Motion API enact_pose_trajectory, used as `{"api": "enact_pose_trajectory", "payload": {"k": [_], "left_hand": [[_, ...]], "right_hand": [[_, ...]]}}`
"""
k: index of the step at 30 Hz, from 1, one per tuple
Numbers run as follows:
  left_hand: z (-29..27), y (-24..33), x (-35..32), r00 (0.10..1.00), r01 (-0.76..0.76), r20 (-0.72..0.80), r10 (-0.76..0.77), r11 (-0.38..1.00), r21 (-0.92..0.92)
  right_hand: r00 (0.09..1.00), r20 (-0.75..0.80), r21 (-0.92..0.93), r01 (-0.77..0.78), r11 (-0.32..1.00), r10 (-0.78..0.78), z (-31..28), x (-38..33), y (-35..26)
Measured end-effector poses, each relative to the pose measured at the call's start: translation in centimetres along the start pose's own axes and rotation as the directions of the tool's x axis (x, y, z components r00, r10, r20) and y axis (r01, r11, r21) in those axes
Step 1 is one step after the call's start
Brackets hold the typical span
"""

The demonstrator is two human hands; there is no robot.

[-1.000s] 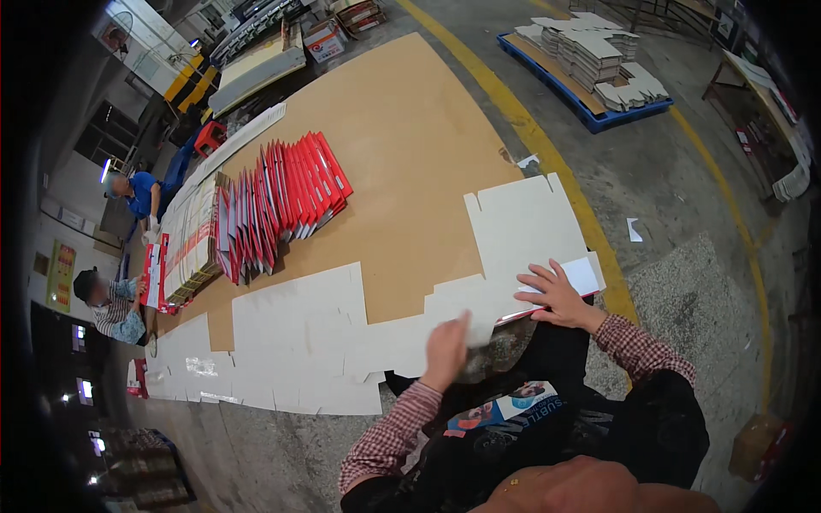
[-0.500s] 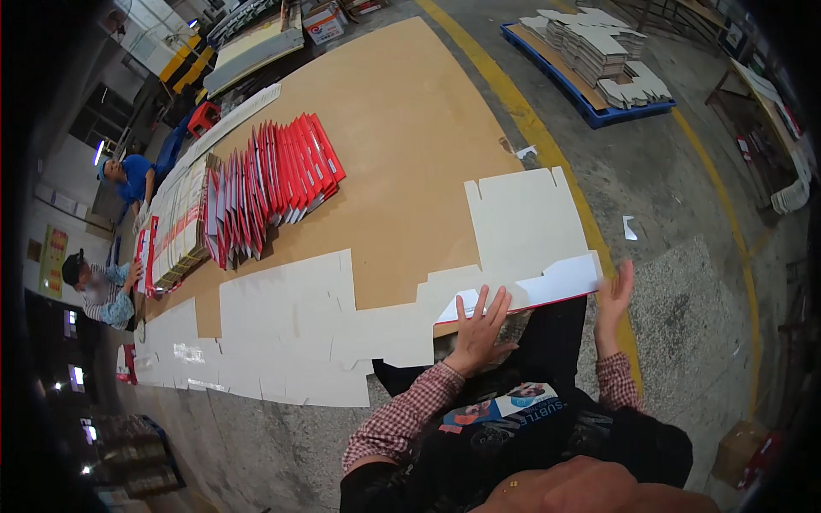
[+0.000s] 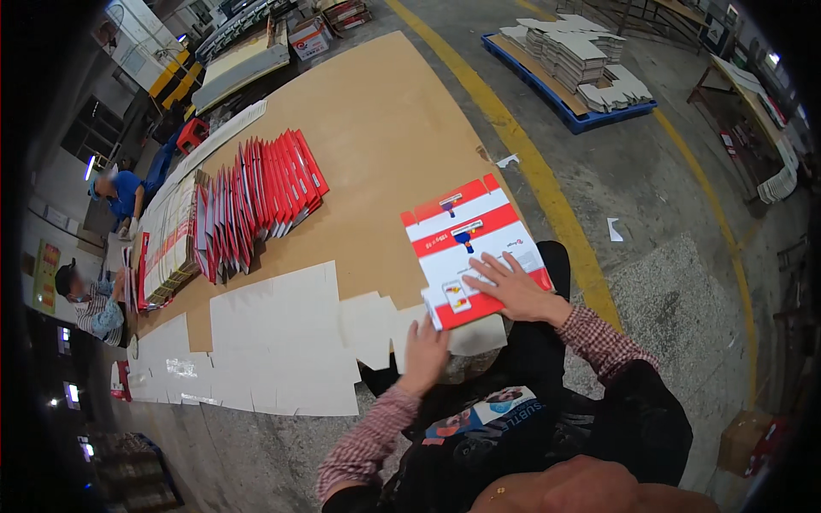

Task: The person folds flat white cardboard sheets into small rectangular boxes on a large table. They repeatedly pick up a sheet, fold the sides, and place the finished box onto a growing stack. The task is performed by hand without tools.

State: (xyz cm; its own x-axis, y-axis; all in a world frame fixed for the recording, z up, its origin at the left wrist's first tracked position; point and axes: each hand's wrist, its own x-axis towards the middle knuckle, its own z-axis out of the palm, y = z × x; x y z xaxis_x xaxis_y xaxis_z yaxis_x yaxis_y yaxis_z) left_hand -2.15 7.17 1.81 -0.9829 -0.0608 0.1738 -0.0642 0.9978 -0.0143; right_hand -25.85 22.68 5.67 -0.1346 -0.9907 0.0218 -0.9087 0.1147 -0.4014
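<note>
A flat cardboard carton (image 3: pixel 440 248), its red-and-white printed side up, lies at the table's near right corner. On its near part my right hand (image 3: pixel 517 289) rests flat with fingers spread, holding nothing. My left hand (image 3: pixel 424 355) is open beside the carton's near left corner, its fingers slightly blurred; whether they touch the edge I cannot tell. White blank sheets of cut cardboard (image 3: pixel 274 329) spread along the near side of the table, to the left of my left hand. Part of the white board by the carton is blurred.
A leaning row of red folded cartons (image 3: pixel 265 188) stands on the brown table (image 3: pixel 376 111), beside a bundled stack (image 3: pixel 171 244). Two people (image 3: pixel 124 197) are at the far left. A blue pallet (image 3: pixel 581 120) of cut board stands on the floor at the upper right.
The carton piece has been turned from its white side to its printed side. My right hand has come in from the right onto it; my left hand has moved left off the board.
</note>
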Motion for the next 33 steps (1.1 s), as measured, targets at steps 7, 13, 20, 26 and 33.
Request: {"api": "enact_pose_trajectory", "payload": {"k": [7,13,20,26,33], "left_hand": [[-2.9,-9.7,7.5,0.811,0.305,0.577,0.096,0.773,-0.556],[-0.9,-14.4,2.5,0.826,0.559,0.457,-0.330,0.376,-0.739],[1.6,-6.5,-3.1,0.912,0.336,-0.178,-0.369,0.922,-0.191],[-2.7,-4.8,-8.2,0.992,0.042,0.120,-0.037,0.998,-0.036],[-0.7,-3.8,-11.1,0.538,0.609,-0.057,-0.841,0.435,-0.663]], "right_hand": [[0.951,-0.301,0.066,0.091,0.994,-0.067,0.5,-0.7,0.6],[0.927,-0.368,-0.043,0.060,0.997,-0.072,3.3,-0.3,1.0],[0.947,-0.215,0.289,0.296,0.910,-0.240,5.6,7.3,-1.9],[0.866,-0.012,0.156,0.495,0.855,-0.500,5.3,6.8,-3.3],[0.861,0.024,0.242,0.488,0.839,-0.507,5.2,4.5,-2.5]]}}
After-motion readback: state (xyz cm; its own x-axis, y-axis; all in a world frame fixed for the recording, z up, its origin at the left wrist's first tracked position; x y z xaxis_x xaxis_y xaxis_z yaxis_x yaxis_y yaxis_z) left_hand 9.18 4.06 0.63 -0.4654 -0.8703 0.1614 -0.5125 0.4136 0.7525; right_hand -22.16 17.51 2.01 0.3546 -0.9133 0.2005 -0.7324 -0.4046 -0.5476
